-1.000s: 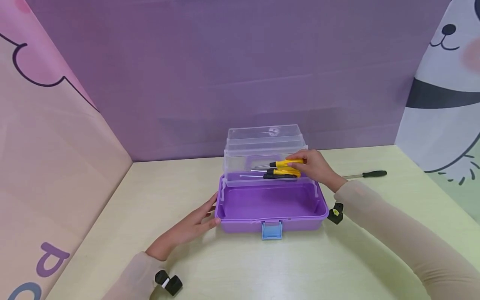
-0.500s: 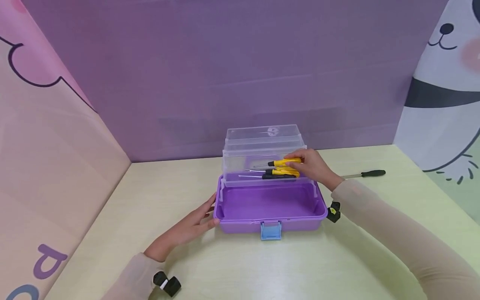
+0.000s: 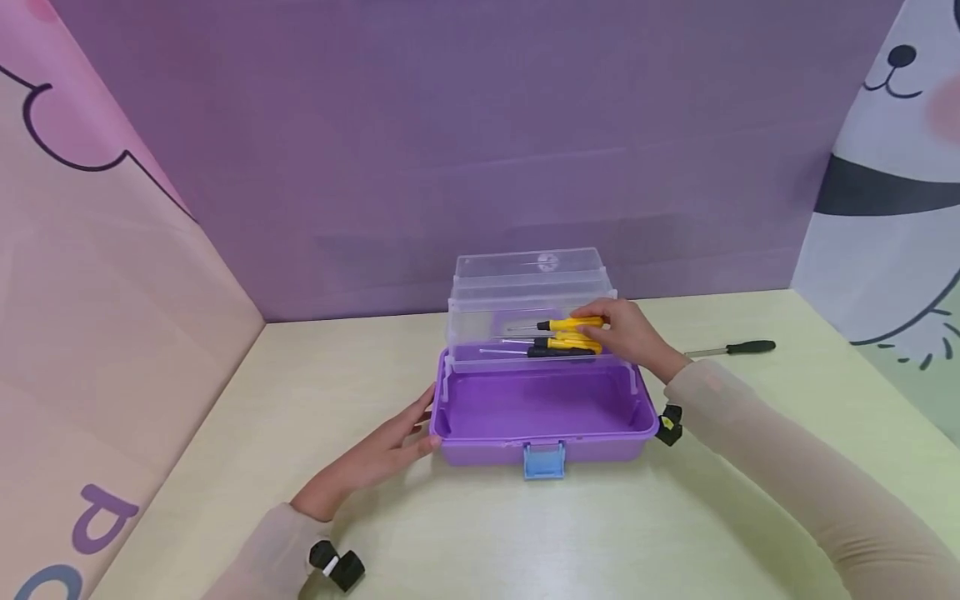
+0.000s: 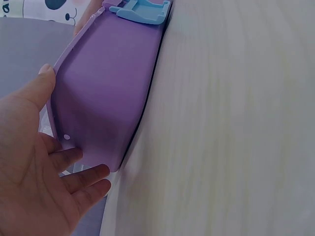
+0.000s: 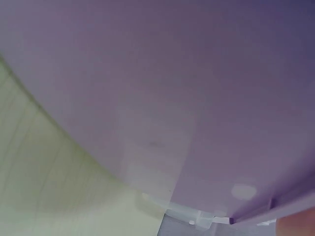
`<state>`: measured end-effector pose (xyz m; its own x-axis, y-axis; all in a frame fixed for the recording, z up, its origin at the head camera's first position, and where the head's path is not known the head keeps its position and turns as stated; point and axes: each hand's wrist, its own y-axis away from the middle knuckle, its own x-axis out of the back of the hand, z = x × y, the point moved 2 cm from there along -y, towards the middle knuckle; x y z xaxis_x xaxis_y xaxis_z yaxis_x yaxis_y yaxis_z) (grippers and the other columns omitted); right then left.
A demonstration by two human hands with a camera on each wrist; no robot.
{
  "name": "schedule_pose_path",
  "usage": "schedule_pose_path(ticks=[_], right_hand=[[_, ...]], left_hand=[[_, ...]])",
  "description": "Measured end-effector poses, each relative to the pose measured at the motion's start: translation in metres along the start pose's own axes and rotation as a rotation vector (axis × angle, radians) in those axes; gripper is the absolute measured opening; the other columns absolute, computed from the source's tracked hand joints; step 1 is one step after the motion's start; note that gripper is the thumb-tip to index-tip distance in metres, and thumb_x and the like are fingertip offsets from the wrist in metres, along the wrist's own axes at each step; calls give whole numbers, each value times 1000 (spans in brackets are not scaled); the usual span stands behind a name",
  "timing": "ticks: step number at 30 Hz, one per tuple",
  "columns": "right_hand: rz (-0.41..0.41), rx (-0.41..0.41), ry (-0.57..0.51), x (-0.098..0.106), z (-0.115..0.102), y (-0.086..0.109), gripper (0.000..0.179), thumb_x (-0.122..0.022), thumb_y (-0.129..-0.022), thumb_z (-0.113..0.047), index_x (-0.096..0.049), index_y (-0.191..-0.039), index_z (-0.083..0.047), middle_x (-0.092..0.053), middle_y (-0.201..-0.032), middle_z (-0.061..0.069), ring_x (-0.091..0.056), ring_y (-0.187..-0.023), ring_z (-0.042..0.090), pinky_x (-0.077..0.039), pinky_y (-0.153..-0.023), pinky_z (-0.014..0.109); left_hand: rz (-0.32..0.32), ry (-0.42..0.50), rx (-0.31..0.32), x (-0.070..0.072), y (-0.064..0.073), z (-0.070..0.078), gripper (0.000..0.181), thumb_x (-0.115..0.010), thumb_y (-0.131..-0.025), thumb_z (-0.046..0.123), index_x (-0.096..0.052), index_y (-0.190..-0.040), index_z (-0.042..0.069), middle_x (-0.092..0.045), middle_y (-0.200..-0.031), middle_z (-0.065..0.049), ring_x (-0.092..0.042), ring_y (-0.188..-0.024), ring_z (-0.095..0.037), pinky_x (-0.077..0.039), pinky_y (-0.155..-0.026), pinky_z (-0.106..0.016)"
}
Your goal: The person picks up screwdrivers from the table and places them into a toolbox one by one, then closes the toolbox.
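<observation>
My right hand (image 3: 618, 327) pinches a screwdriver (image 3: 564, 324) by its yellow handle, its shaft pointing left over the clear tray of a purple toolbox (image 3: 480, 452). Just below it in that tray lie more yellow-handled tools (image 3: 573, 343) and a black-handled screwdriver (image 3: 558, 352). At the toolbox's left end, my left hand (image 3: 382, 450) rests with loosely extended fingers. The left wrist view has the thumb (image 4: 45, 81) at the rim and the fingertips (image 4: 98, 172) beside the end wall. In the right wrist view the toolbox wall (image 5: 157, 98) hides most of the right hand.
Another black-handled screwdriver (image 3: 750, 347) lies on the pale table (image 3: 480, 542), right of the toolbox. The clear lid (image 3: 528, 267) stands raised at the back, before a purple backdrop (image 3: 450, 150). A blue latch (image 3: 543, 461) hangs at the toolbox's front.
Both hands, the toolbox and the tools keep nearly the same positions; the right hand still pinches the yellow screwdriver. The head view shifts slightly.
</observation>
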<state>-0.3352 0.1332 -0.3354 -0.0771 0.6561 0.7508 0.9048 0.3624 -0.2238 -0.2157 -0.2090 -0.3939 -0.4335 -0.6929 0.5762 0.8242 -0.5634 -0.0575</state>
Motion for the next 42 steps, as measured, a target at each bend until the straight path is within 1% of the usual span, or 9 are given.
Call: schedule_pose_path(ticks=[5, 12, 16, 19, 22, 28, 32, 38, 42], right_hand=[[-6, 19, 0, 1, 2, -1, 28, -61, -90, -5, -64, -117, 2, -63, -115, 20, -56, -107, 35, -48, -94, 47], [-15, 22, -1, 3, 7, 0, 28, -59, -90, -2, -64, -117, 2, -63, -115, 20, -56, -108, 35, -47, -95, 48], [-33, 22, -5, 4, 7, 0, 26, -59, -90, -1, -65, -115, 2, -64, -114, 20, -56, -108, 35, -47, -95, 48], [-42, 13, -14, 4, 8, 1, 25, -59, -90, -2, -66, -114, 2, -64, -113, 19, -57, -108, 35, -47, -95, 49], [-29, 16, -25, 4, 9, 3, 24, -59, -90, -3, -66, -113, 1, -64, -113, 19, -57, -108, 36, -46, -96, 50], [-9, 27, -31, 3, 9, 6, 24, -61, -90, -5, -67, -112, -1, -65, -114, 18, -58, -109, 35, -46, -96, 50], [11, 23, -86, 6, 13, 10, 24, -60, -90, -6, -67, -113, -1, -64, -114, 18, -57, -109, 35, -47, -96, 49], [48, 19, -198, 12, 18, 25, 25, -60, -92, -10, -65, -115, 0, -63, -115, 17, -59, -107, 32, -50, -93, 43], [86, 15, -239, 21, 19, 38, 26, -60, -92, -9, -64, -116, 1, -62, -117, 17, -59, -108, 29, -51, -90, 25]], left_hand=[[4, 6, 1, 0, -1, 1, 74, -52, -98, 25, -2, -153, 19, -13, -156, -14, -35, -133, -41, -34, -105, -55], [-9, 24, -21, -3, -5, 2, 74, -50, -99, 24, -1, -153, 19, -12, -156, -16, -34, -133, -42, -35, -104, -56], [-8, 24, -13, -3, -5, 1, 74, -51, -98, 24, -1, -153, 20, -12, -157, -15, -34, -133, -42, -35, -104, -56], [-13, 19, -3, -4, -4, 0, 74, -50, -99, 26, -1, -153, 19, -11, -156, -17, -33, -133, -44, -34, -104, -57], [-8, 16, 11, -4, -4, -1, 74, -51, -98, 27, -1, -153, 20, -12, -156, -16, -33, -133, -44, -34, -105, -57], [-12, 34, 9, -5, -3, 1, 75, -52, -98, 25, -2, -153, 22, -12, -157, -12, -33, -134, -41, -34, -105, -56], [-9, 33, 1, -5, -4, 1, 74, -51, -98, 26, -2, -153, 22, -12, -157, -12, -34, -134, -41, -34, -105, -56], [-13, 29, 2, -4, -5, 0, 74, -52, -98, 25, -1, -153, 21, -12, -157, -13, -34, -133, -41, -35, -105, -56], [-2, 17, 4, -3, -6, -1, 74, -52, -98, 26, -2, -153, 22, -14, -157, -14, -34, -133, -42, -34, -105, -56]])
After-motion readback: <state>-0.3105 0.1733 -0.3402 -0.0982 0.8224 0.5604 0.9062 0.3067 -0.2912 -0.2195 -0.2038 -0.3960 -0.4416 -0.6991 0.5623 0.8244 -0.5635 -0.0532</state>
